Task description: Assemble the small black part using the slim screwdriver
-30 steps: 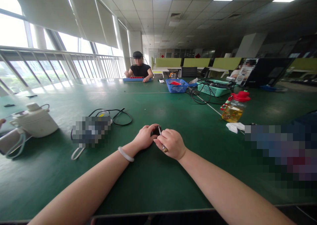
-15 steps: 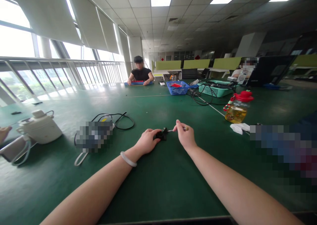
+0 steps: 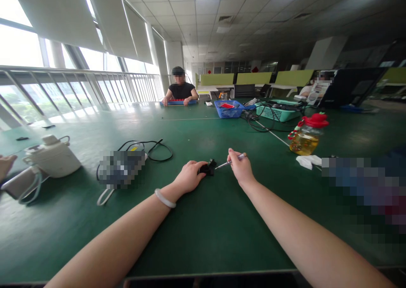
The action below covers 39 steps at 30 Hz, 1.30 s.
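My left hand (image 3: pixel 188 176) rests on the green table (image 3: pixel 203 220) and pinches a small black part (image 3: pixel 208 168) between its fingertips. My right hand (image 3: pixel 240 168) grips a thin silver screwdriver (image 3: pixel 226 163), whose tip points left at the black part and sits right beside it. A white bangle (image 3: pixel 164 198) circles my left wrist. Both forearms stretch in from the near table edge.
A white kettle-like appliance (image 3: pixel 52 157) stands at the left, with a black cable (image 3: pixel 152 148) and a blurred object beside it. A jar with a red lid (image 3: pixel 307 135) and white tissue (image 3: pixel 304 161) lie at the right. Blue basket (image 3: pixel 228 109) and a seated person (image 3: pixel 180 89) are far back.
My right hand drew away from the left, where it was pressed close over the part, and now holds the screwdriver out to the right, angled at the part. My left hand stayed put.
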{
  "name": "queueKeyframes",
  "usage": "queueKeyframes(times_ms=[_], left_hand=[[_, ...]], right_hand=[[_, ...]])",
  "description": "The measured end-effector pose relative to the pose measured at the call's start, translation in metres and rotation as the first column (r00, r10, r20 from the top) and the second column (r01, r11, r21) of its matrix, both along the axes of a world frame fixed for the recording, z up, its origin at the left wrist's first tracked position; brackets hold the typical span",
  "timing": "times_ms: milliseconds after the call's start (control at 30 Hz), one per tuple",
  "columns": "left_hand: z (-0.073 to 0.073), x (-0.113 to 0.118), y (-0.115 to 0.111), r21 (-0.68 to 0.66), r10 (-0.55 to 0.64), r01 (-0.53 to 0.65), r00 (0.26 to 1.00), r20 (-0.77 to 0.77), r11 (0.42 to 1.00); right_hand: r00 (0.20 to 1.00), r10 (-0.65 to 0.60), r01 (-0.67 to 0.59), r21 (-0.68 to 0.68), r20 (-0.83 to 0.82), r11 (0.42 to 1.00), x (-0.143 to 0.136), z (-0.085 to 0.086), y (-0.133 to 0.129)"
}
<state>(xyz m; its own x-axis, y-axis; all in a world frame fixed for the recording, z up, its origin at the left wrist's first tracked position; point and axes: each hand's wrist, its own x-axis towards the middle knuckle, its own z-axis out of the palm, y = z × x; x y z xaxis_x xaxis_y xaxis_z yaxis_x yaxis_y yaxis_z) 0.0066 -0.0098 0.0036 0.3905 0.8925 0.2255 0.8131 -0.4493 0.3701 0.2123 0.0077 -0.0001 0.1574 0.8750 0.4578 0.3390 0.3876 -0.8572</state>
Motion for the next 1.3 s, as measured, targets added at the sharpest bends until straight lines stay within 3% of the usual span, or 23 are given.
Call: queueKeyframes(times_ms=[300, 600, 900, 1300], left_hand=[[-0.003, -0.001, 0.002, 0.034, -0.013, 0.012, 1.000, 0.005, 0.999], [-0.005, -0.003, 0.005, 0.029, -0.020, 0.020, 1.000, 0.004, 0.999], [-0.006, -0.004, 0.006, 0.049, -0.042, 0.043, 0.999, -0.015, 0.998], [-0.004, -0.004, 0.004, 0.068, -0.081, 0.081, 0.997, 0.000, 0.994]], right_hand=[[0.984, 0.113, -0.123, 0.067, 0.137, 0.990, -0.011, 0.009, -0.019], [0.984, 0.178, -0.178, 0.000, 0.028, 0.984, -0.008, 0.005, -0.013], [0.916, 0.275, -0.319, 0.115, 0.293, 0.941, -0.016, 0.016, -0.031], [0.806, 0.275, -0.414, 0.165, 0.525, 0.895, -0.025, 0.018, -0.040]])
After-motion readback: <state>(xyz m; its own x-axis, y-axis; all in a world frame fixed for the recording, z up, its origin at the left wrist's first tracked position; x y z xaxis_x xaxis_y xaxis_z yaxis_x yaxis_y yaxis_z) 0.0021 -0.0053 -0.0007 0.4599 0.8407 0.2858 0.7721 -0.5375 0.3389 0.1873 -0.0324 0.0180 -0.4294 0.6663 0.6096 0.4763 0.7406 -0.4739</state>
